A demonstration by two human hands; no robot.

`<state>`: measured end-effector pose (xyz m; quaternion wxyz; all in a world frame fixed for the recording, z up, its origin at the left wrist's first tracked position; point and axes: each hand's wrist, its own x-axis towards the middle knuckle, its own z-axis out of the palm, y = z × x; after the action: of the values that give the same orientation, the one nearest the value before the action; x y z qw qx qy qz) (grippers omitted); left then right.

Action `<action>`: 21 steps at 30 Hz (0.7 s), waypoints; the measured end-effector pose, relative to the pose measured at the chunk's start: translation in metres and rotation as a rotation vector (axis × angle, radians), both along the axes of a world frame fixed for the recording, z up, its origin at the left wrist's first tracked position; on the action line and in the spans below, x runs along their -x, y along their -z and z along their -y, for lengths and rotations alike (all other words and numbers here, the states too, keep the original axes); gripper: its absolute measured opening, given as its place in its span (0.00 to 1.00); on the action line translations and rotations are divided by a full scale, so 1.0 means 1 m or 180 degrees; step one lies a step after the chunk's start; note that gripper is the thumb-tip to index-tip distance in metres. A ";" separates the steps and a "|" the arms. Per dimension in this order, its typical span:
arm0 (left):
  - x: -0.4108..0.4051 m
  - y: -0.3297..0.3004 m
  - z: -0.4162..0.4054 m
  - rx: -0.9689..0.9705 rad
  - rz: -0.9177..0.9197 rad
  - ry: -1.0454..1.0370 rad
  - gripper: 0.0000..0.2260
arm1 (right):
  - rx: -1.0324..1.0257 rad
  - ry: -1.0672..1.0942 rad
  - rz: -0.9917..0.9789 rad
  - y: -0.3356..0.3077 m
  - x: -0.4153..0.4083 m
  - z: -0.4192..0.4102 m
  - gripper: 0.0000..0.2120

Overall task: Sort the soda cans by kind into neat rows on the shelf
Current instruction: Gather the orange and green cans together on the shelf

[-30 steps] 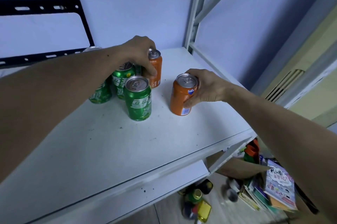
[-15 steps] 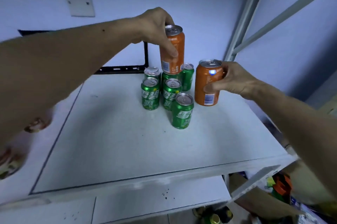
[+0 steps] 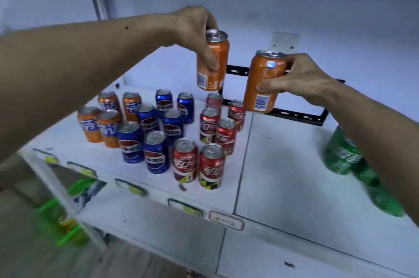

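Both orange cans airborne, upright: left-hand can (image 3: 212,62) above the red rows, right-hand can (image 3: 263,83) right of them. Orange group (image 3: 106,119) sits far left of reds, so left hand (image 3: 195,28) is nearer; right hand (image 3: 301,78) trails. Fingers of each wrapped round its can.

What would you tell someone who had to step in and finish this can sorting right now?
Left hand grips one orange can from above, held in the air over the shelf.
Right hand grips a second orange can by its side, also lifted.
Done: four orange cans stand at the left, six blue cans in the middle, six red cans beside them, each in two rows.
Green cans sit at the right, partly hidden by the right arm.
Left: probably set both held cans with the orange group, then line up the green ones.
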<state>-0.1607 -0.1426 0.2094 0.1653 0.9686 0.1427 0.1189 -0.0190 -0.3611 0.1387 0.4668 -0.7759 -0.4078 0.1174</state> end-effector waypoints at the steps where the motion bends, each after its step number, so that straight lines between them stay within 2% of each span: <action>1: 0.018 0.000 -0.027 -0.0063 -0.0041 -0.0089 0.28 | -0.0031 -0.0057 -0.0010 0.001 0.014 -0.031 0.20; 5: 0.071 0.009 -0.121 -0.0254 -0.0214 -0.0321 0.28 | -0.0015 -0.0150 -0.0010 0.012 0.059 -0.133 0.24; 10: 0.100 0.032 -0.221 -0.0143 -0.0302 -0.0402 0.28 | 0.0139 -0.0159 -0.0009 0.028 0.086 -0.237 0.27; 12: 0.099 0.042 -0.259 -0.0124 -0.0293 -0.0420 0.27 | 0.0150 -0.0128 0.0007 0.033 0.086 -0.276 0.25; 17: 0.079 0.068 -0.344 -0.0103 -0.0295 -0.0368 0.25 | 0.0085 -0.0052 0.0073 0.046 0.066 -0.366 0.29; 21: 0.050 0.088 -0.403 -0.0285 -0.0466 -0.0152 0.20 | 0.0062 0.0053 0.0041 0.060 0.044 -0.422 0.27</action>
<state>-0.2103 0.2605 0.1210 0.1080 0.9774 0.1720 0.0580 -0.0633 0.0607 0.0786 0.4575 -0.7845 -0.4032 0.1124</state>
